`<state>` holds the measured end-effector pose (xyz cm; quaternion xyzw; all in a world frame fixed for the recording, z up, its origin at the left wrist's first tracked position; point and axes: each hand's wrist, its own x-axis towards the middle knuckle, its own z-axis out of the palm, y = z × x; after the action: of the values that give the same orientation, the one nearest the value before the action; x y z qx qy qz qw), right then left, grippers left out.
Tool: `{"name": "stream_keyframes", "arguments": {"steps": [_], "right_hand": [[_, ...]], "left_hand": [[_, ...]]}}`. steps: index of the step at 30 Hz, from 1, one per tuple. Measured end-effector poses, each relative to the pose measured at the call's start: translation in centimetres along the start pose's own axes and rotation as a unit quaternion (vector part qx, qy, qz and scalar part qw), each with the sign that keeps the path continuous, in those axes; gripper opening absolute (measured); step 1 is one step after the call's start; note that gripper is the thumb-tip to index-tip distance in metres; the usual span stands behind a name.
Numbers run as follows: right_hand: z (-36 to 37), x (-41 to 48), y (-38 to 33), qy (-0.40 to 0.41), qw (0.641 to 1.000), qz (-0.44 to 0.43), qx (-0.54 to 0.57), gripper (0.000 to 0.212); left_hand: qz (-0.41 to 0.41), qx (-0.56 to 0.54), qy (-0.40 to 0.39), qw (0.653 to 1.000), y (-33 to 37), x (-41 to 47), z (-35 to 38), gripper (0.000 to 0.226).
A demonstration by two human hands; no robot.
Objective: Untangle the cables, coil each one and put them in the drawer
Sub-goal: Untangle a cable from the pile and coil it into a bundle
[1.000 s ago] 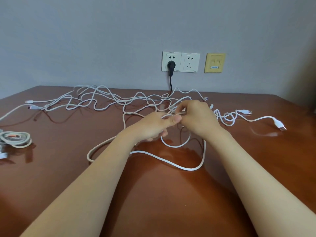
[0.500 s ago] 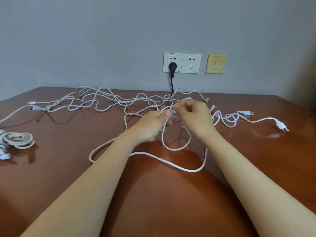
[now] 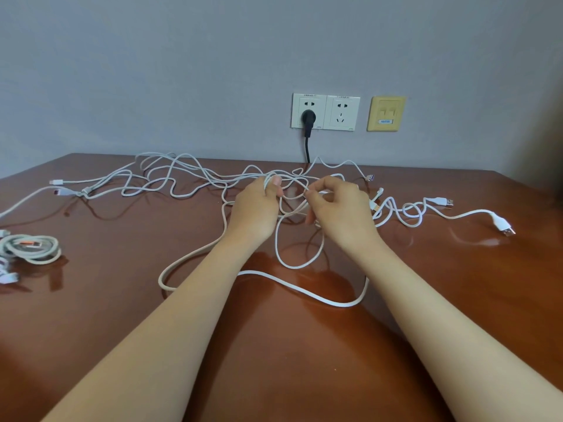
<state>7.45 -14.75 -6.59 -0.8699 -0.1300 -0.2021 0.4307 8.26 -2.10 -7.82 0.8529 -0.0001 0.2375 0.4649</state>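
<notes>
- Tangled white cables (image 3: pixel 189 178) sprawl across the far half of a glossy reddish-brown wooden table (image 3: pixel 274 376). They run from its left edge to well past the middle, with most of the knots gathered near the back by the wall.
- In the head view, the left hand (image 3: pixel 256 208) is raised over the middle of the tangle. Its fingers are curled round a few thin strands and the thumb is pressed on top of them.
- The right hand (image 3: pixel 338 208) is just beside it, a little apart. It pinches a strand between thumb and forefinger, and the other fingers are curled under.
- A thin white loop (image 3: pixel 297 264) droops from between the two hands, down between the wrists.
- A thicker flat white cable (image 3: pixel 304 289) lies in a wide curve nearer the person, passing under both forearms.
- On the right, a white lead ending in a USB plug (image 3: pixel 505 230) lies stretched out, well apart from the hands. A second USB plug (image 3: pixel 444 202) lies near it.
- At the left edge sits a coiled grey-white cable bundle (image 3: pixel 33 249) with an orange-tipped end, apart from the tangle.
- On the grey wall (image 3: pixel 152 71) behind are two white power sockets (image 3: pixel 342 112). A black plug (image 3: pixel 308 118) sits in the left one, its black cord dropping behind the table, and a yellow data socket plate (image 3: pixel 386 113) is just to their right.
</notes>
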Motion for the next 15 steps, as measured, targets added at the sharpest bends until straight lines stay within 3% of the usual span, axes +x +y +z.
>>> {"name": "stream_keyframes", "arguments": {"steps": [2,5,7,12,15], "right_hand": [[0.0,0.1,0.0,0.003,1.000,0.001,0.029,0.017],[0.2,0.0,0.1,-0.004,0.999,-0.003,0.046,0.016],[0.6,-0.4,0.1,-0.008,1.000,-0.013,0.023,0.016],[1.1,-1.1,-0.1,-0.018,0.999,-0.048,-0.002,0.019],[1.4,-1.3,0.0,-0.028,0.997,-0.073,-0.023,0.019]], "left_hand": [[-0.018,-0.072,-0.006,0.997,0.1,0.1,0.1,0.039],[-0.082,-0.242,-0.034,0.966,0.6,0.0,0.5,0.041],[-0.094,-0.287,-0.056,0.952,1.0,-0.4,0.9,0.040],[-0.076,-0.293,-0.051,0.952,1.6,-0.6,1.0,0.039],[-0.046,-0.216,-0.036,0.975,1.1,-0.3,1.0,0.036]]}}
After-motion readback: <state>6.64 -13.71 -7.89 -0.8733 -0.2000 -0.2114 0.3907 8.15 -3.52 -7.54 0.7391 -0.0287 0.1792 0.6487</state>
